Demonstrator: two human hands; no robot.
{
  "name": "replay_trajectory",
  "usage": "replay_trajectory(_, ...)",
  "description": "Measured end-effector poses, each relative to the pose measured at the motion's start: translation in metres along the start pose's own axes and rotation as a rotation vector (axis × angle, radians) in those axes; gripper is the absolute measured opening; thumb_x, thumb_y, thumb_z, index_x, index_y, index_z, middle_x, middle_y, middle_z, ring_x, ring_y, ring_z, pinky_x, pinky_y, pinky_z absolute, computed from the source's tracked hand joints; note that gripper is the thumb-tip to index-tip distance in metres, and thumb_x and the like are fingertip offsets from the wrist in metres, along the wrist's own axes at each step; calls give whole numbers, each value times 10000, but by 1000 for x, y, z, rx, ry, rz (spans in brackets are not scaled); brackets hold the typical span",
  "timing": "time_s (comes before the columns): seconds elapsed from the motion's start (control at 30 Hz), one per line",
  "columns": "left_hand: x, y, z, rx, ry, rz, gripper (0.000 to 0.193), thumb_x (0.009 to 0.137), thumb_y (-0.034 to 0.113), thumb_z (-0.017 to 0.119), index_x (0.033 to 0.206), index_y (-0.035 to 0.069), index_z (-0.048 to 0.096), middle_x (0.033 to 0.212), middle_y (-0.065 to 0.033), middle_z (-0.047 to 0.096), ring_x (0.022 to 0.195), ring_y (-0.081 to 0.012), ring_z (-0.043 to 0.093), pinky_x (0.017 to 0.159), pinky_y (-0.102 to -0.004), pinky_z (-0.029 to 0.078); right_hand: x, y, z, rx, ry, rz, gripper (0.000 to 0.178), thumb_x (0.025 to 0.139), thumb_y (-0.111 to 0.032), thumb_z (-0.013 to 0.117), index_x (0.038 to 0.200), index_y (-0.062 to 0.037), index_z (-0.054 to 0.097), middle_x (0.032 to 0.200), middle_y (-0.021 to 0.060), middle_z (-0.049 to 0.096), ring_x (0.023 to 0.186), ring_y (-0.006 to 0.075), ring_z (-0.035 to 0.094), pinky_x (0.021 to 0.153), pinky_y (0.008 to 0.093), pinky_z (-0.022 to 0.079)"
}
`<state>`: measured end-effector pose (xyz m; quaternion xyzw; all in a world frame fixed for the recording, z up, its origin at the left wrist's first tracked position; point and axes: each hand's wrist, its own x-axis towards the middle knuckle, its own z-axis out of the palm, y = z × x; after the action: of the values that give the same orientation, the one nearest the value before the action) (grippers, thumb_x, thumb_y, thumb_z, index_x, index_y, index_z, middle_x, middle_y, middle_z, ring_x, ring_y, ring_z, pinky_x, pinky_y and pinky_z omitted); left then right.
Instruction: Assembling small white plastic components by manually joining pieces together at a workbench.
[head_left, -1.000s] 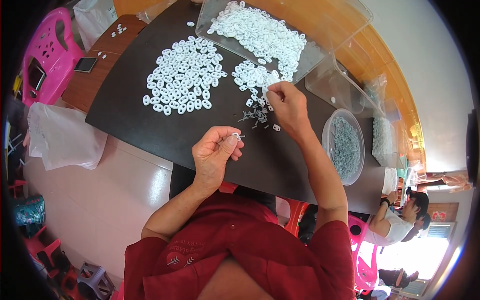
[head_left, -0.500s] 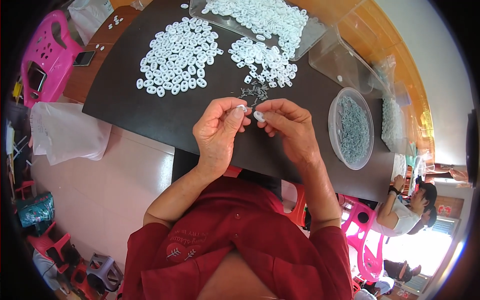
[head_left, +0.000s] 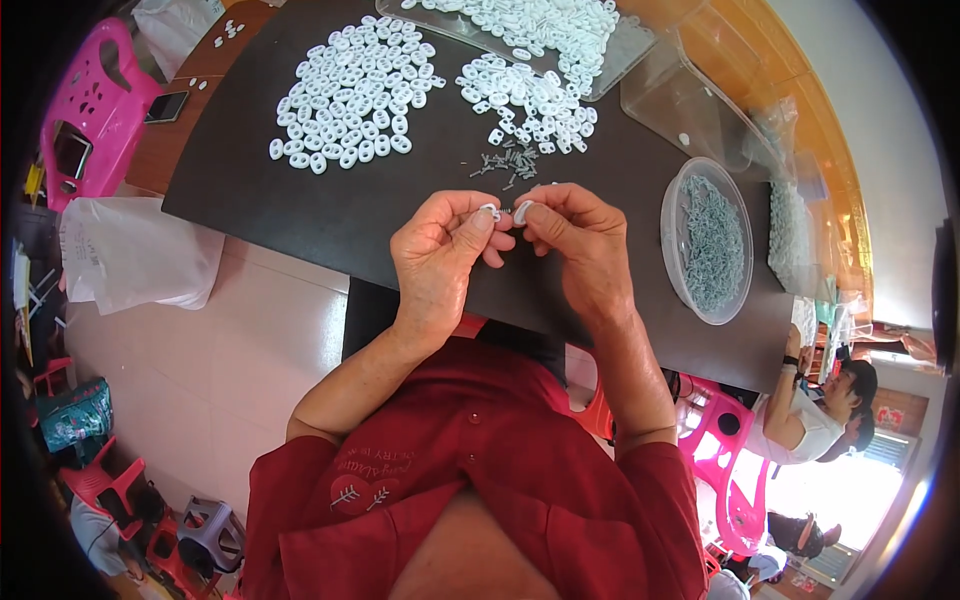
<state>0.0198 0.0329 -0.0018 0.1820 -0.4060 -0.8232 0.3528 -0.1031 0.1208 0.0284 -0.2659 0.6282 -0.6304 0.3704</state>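
Above the dark table my left hand [head_left: 440, 262] pinches a small white plastic piece [head_left: 490, 211] between thumb and fingers. A tiny coiled part, perhaps a spring [head_left: 504, 211], sticks out of it to the right. Facing it, my right hand [head_left: 590, 240] grips a white oval plastic piece [head_left: 522, 212] tilted on edge. The fingertips of both hands nearly meet, and how far the two pieces touch is too small to tell. Just beyond my fingers lies a scatter of small grey pins [head_left: 510, 162]. Behind them is a loose pile of white two-holed pieces [head_left: 530, 110].
A wide spread of white ovals [head_left: 350, 100] covers the far left. A clear tray [head_left: 630, 70] heaped with white pieces stands at the back. On the right, a round tub [head_left: 668, 235] holds small metal parts. A person [head_left: 810, 405] sits beyond the right edge.
The right hand's oval piece has moved in toward the left hand's piece and turned on edge. The small coiled part now shows between them. The view has shifted slightly.
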Motion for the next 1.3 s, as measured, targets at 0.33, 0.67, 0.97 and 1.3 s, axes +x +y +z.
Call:
replay_trajectory(0.33,-3,8,-6,52,36,29,186,903,75,545,1039,-48,574,827,-111,636,654,-127,598,553,-232,477,-2,-1,10,-100,21,-70,177,806,-20,633,980,1,662,769,8,626,654,57,531,571,189,415)
replay_trajectory(0.67,-10,8,-9,64,31,-4,166,905,49,536,1050,-25,570,844,-83,633,674,-90,587,560,-191,457,-3,-2,19,-121,51,-111,162,805,-14,634,962,-2,674,781,9,634,658,56,528,586,187,426)
replay_trajectory(0.97,-11,10,-9,139,41,-25,155,900,52,542,1042,3,579,835,-43,631,675,-67,581,563,-184,450,-1,-3,24,-165,36,-198,166,813,-28,635,972,-10,680,797,13,643,673,54,533,599,184,431)
replay_trajectory(1.3,-11,6,-7,181,57,15,172,905,51,532,1048,-37,568,860,-79,629,687,-101,589,576,-207,465,-3,5,30,-272,43,-292,151,820,13,617,960,6,671,812,16,616,732,70,537,653,193,431)
